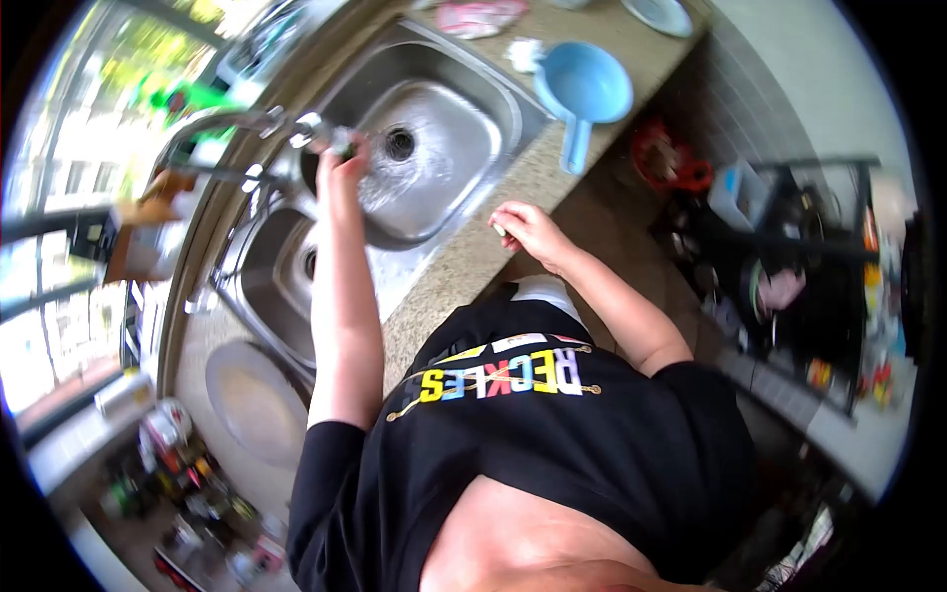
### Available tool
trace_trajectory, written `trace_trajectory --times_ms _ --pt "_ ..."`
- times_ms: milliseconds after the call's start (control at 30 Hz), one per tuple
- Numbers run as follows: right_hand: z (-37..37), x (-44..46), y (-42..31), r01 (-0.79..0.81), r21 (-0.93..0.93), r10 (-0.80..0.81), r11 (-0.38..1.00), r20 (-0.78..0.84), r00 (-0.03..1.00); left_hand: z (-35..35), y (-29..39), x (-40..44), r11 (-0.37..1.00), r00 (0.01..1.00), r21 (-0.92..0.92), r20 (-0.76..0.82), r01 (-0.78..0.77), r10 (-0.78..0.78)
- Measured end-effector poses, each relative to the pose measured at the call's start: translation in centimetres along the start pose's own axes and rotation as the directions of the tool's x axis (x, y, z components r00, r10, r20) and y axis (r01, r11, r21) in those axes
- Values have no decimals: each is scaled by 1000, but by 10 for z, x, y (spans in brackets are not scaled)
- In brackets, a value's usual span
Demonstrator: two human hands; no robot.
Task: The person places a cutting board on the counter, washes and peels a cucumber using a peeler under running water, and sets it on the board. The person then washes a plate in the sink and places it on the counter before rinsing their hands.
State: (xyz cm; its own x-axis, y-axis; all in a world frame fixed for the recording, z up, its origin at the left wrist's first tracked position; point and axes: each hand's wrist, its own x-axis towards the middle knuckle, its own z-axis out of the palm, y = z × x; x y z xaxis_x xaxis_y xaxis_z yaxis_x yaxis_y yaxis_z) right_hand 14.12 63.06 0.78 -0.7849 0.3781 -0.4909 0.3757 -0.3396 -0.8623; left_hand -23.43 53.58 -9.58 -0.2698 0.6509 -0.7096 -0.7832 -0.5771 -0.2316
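My left hand [345, 168] reaches over the steel sink [483, 128], its fingers closed at the end of the faucet [266, 120]. A small dark-green and whitish thing [345, 150] shows at its fingertips, too blurred to name. Water splashes over the basin floor around the drain [399, 144]. My right hand [531, 237] hangs in front of the counter edge with its fingers curled together. A pale spot shows at its fingertips; I cannot tell whether it is an object. The blue dipper [584, 84] on the counter is the nearest thing beyond it.
A second, smaller basin [271, 276] adjoins on the left, with a large round lid or pan [254, 403] beside it. Pink-and-white cloth or packaging [478, 17] lies behind the sink. A red basket [671, 158] and a dark rack [789, 266] stand to the right.
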Motion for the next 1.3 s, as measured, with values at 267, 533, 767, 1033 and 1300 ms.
trace_trajectory --times_ms 267,533,767,1033,1300 --pt "-98 -40 56 -2 445 175 895 -347 921 -11 -23 -27 971 964 -48 -121 234 -238" --pt "-311 -3 121 247 581 359 775 -728 585 -18 -62 -50 989 985 -21 -86 149 -151" --pt "-478 37 145 343 484 379 805 -864 332 -5 -108 -60 997 983 35 -175 71 -64" --pt "-424 27 182 -78 631 538 772 -582 609 -1 -146 -101 971 980 208 -185 115 -76" --pt "-329 8 146 -344 373 482 862 -392 784 -16 -192 -132 934 1000 357 -18 -11 19"
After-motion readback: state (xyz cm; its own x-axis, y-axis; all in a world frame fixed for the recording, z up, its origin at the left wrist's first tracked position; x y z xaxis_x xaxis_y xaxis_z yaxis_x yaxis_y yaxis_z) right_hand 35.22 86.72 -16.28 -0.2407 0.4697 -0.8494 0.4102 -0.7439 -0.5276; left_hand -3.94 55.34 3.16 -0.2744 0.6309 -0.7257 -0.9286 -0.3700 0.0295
